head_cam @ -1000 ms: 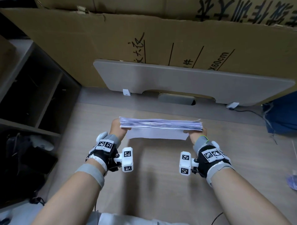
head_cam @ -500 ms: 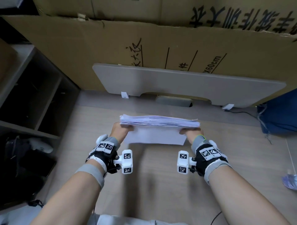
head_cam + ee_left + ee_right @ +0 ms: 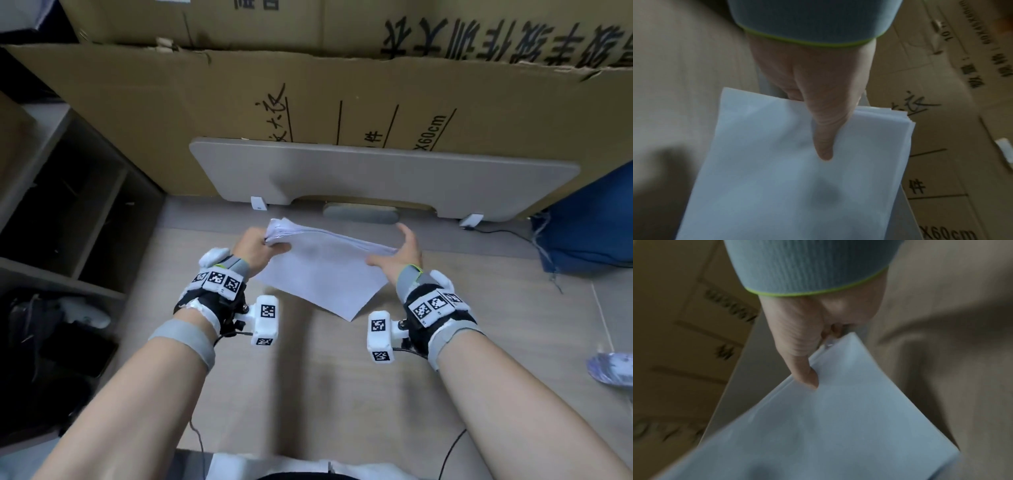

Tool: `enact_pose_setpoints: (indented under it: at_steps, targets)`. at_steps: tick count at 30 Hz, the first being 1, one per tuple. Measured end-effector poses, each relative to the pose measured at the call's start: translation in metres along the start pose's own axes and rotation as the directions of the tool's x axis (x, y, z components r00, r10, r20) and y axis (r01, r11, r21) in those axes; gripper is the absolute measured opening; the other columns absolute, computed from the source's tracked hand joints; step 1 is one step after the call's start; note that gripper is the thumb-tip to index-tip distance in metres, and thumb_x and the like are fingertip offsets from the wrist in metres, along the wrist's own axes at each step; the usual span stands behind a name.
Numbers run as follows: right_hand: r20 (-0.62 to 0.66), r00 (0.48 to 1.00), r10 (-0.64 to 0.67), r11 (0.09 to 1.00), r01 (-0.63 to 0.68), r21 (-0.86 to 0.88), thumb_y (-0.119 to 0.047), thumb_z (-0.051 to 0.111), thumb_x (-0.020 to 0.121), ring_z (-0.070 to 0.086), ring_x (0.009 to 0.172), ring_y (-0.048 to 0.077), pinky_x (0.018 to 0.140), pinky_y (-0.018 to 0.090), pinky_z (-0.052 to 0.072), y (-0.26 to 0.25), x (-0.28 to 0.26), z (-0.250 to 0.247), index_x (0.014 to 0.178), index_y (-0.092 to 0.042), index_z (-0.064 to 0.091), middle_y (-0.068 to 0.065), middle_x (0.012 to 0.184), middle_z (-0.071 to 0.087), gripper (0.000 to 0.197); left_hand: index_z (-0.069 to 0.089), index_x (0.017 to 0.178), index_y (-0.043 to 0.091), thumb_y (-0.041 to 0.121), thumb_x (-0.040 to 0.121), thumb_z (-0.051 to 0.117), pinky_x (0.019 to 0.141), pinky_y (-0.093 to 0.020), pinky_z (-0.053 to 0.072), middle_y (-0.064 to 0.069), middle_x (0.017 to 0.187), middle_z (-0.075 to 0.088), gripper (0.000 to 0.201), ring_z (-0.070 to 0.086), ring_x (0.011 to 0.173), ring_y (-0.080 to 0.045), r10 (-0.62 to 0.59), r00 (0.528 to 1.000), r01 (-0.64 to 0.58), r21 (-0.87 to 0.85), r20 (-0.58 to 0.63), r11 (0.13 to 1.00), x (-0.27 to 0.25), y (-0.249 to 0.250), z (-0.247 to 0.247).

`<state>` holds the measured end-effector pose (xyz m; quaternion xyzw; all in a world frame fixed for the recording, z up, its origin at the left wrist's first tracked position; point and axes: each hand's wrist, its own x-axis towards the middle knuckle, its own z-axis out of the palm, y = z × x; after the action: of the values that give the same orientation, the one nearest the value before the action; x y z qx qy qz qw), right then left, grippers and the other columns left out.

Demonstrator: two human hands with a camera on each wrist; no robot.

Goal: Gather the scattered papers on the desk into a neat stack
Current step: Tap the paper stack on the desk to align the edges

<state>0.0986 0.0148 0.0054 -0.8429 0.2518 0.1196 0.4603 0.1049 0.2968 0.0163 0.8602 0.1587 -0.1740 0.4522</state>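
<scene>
Left hand (image 3: pixel 255 248) grips the left end of the paper stack (image 3: pixel 322 270), thumb laid flat across the top sheet and fingers curled under; the left wrist view confirms it, thumb (image 3: pixel 823 138) pressing down on white paper with the sheet edges showing slightly fanned at the far corner. Right hand (image 3: pixel 399 251) sits at the stack's right end, fingers spread and fairly straight in the head view, one raised clear of the paper; the right wrist view shows its thumb (image 3: pixel 803 369) resting on the top sheet near the far edge, other fingers mostly hidden beneath, so whether they curl under cannot be told. Stack is held above the desk (image 3: pixel 308 394), tilted, higher at the left, its near corner pointing down toward the wearer. Both wrists carry black straps with white marker blocks. Behind the stack, a grey panel (image 3: pixel 376 171) stands upright at the desk's back edge, with cardboard boxes (image 3: pixel 308 102) bearing black print behind it. Dark shelving (image 3: pixel 68 205) off to the left; blue fabric (image 3: pixel 589 219) at the right edge.
</scene>
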Motion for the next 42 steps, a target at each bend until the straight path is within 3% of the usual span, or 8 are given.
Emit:
enact_pose_setpoints:
  at_steps: [5,9,12,15,18,23,29,42]
  targets:
    - [0.261,0.946,-0.189,0.956,0.239,-0.172,-0.049,0.08,0.054,0.063,0.098,0.004,0.117,0.042,0.026,-0.04,-0.011,0.005,0.097,-0.048,0.063,-0.019,0.092,0.07,0.046,0.056,0.059,0.009,0.022,0.082,0.078,0.051,-0.028,0.029,0.001,0.055,0.047,0.034,0.043,0.056,-0.018,0.153,0.983,-0.178,0.302,0.106,0.936,-0.005,0.059,-0.003]
    - [0.366,0.907,-0.207,0.914,0.312,-0.258,-0.047,0.076,0.066,0.054,0.066,0.021,0.065,0.028,0.044,-0.063,-0.018,0.004,0.08,-0.029,0.067,-0.009,0.065,0.06,0.025,0.055,0.052,0.026,0.015,0.08,0.079,0.053,-0.025,0.035,0.007,0.055,0.054,0.039,0.05,0.056,-0.014,0.277,0.946,-0.319,0.323,0.172,0.891,-0.009,0.092,0.0]
    - [0.383,0.914,-0.134,0.942,0.237,-0.236,-0.045,0.072,0.076,0.064,0.076,0.025,0.07,0.03,0.046,-0.058,-0.02,0.003,0.084,-0.02,0.066,0.003,0.079,0.067,0.028,0.074,0.094,0.029,0.022,0.078,0.081,0.078,-0.03,0.051,0.003,0.087,0.072,0.019,0.067,0.09,-0.021,0.371,0.916,-0.401,0.32,0.153,0.858,-0.008,0.098,0.001]
    - [0.31,0.951,0.009,0.997,0.015,-0.076,-0.056,0.079,0.059,0.067,0.087,0.026,0.082,0.039,0.055,-0.041,-0.02,0.003,0.103,-0.013,0.054,0.004,0.097,0.066,0.066,0.037,0.148,0.036,0.058,0.064,0.08,0.106,-0.04,0.038,-0.001,0.129,0.058,0.096,0.05,0.123,-0.02,0.418,0.888,-0.318,0.401,-0.192,0.859,-0.007,0.079,0.005]
    - [0.292,0.954,0.068,0.982,-0.116,0.15,-0.049,0.087,0.058,0.071,0.088,0.024,0.085,0.041,0.058,-0.027,-0.018,-0.003,0.102,-0.01,0.062,0.007,0.101,0.071,0.064,0.014,0.157,0.025,0.063,0.051,0.087,0.117,-0.039,0.029,-0.002,0.153,0.033,0.134,0.036,0.138,-0.017,0.039,0.938,-0.098,-0.155,-0.346,0.983,-0.008,0.037,0.01]
    - [0.394,0.918,0.046,0.915,-0.197,0.351,-0.027,0.085,0.071,0.074,0.086,0.022,0.078,0.035,0.058,-0.013,-0.023,-0.011,0.095,-0.01,0.071,0.009,0.102,0.075,0.032,0.066,0.12,0.003,0.03,0.07,0.089,0.091,-0.046,0.057,-0.015,0.107,0.075,0.061,0.074,0.092,-0.031,-0.185,0.945,0.305,-0.523,0.27,0.796,-0.035,0.0,0.032]
    - [0.259,0.958,0.123,0.893,-0.221,0.393,-0.018,0.081,0.048,0.07,0.082,0.03,0.078,0.045,0.059,-0.02,-0.02,-0.003,0.095,-0.004,0.065,0.012,0.092,0.072,0.052,0.075,0.1,0.002,0.008,0.074,0.084,0.086,-0.042,0.058,-0.01,0.097,0.077,0.028,0.074,0.09,-0.027,-0.079,0.988,0.133,-0.47,0.132,0.872,-0.034,0.001,0.042]
    - [0.105,0.982,-0.155,0.91,0.1,0.402,0.016,0.067,0.072,0.062,0.059,-0.002,0.068,0.022,0.051,-0.024,-0.021,0.006,0.074,-0.019,0.067,-0.013,0.067,0.069,0.035,0.068,0.103,0.017,0.001,0.073,0.08,0.078,-0.03,0.055,-0.006,0.1,0.074,0.035,0.068,0.09,-0.022,-0.011,0.995,-0.028,-0.393,-0.096,0.919,-0.018,-0.003,0.033]
